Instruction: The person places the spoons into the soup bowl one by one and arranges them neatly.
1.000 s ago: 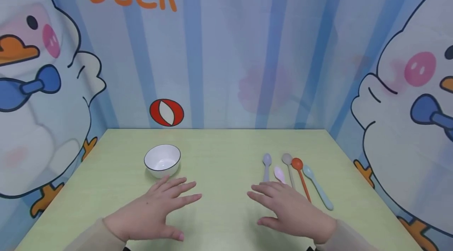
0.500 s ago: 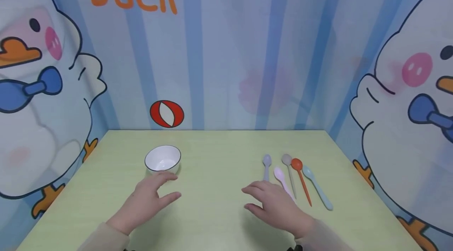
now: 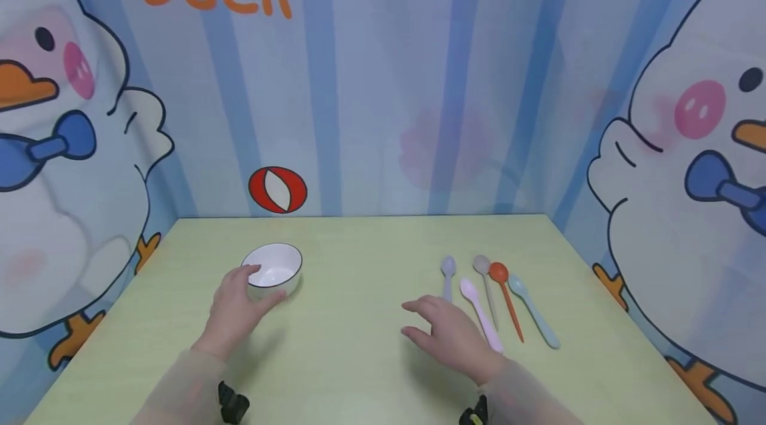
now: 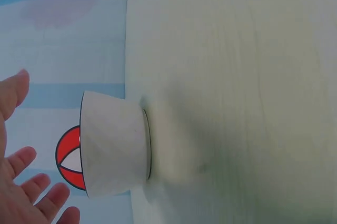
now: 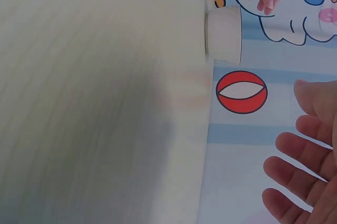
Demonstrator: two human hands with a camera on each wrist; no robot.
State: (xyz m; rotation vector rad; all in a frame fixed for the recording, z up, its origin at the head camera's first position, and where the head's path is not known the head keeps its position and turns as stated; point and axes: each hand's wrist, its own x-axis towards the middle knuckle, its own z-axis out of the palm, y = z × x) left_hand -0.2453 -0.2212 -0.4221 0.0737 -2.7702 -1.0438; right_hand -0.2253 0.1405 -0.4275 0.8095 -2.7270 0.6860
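Observation:
A white bowl [image 3: 281,267] with a dark rim line stands upright at the table's left. My left hand [image 3: 233,312] hovers at its near-left side, fingers and thumb spread. In the left wrist view, a gap separates that hand [image 4: 16,182] from the bowl [image 4: 115,145]. My right hand [image 3: 450,335] is above the table, left of several spoons, fingers loosely bent and holding nothing. Those include a lavender spoon [image 3: 447,269], partly hidden by this hand, a pink spoon [image 3: 480,312], a grey spoon [image 3: 482,267], an orange spoon [image 3: 506,295] and a light blue spoon [image 3: 534,312].
The pale green table [image 3: 359,265] reaches back to a blue striped backdrop [image 3: 383,79] printed with ducks, a red and white ball and orange lettering. Decorated cloth also rises along both sides. Between the bowl and the spoons lies bare tabletop.
My left hand has moved forward and left to the bowl, its fingers drawing closer together. My right hand has shifted slightly left, uncovering more of the pink spoon. Bowl and spoons stay in place.

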